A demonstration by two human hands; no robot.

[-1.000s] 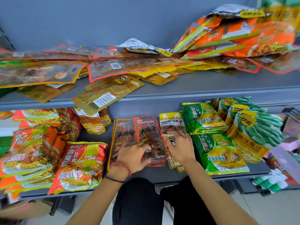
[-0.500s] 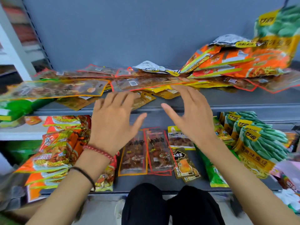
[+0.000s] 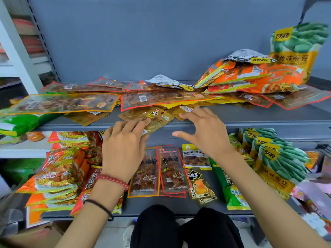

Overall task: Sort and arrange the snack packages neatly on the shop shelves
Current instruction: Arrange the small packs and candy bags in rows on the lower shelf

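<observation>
Both spread wide | left hand [image 3: 125,149] touches brown packet [image 3: 152,116] | right hand [image 3: 206,133] just beside

Glossy plastic snack packets [image 3: 162,98]; matt shelf [image 3: 268,119]

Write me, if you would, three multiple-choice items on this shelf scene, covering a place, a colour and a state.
1. Where does the brown-gold packet touched by the left hand lie?
A) at the front edge of the upper shelf
B) on the lower shelf
C) on the floor

2. What colour is the bead bracelet on the left wrist?
A) blue
B) red
C) white

3. How is the right hand?
A) clenched round a bag
B) out of view
C) open, fingers spread

Answers: 1 A, the packet overhangs the upper shelf's front edge; 2 B, the beads are plainly red; 3 C, its fingers stretch out straight over the shelf.
</observation>
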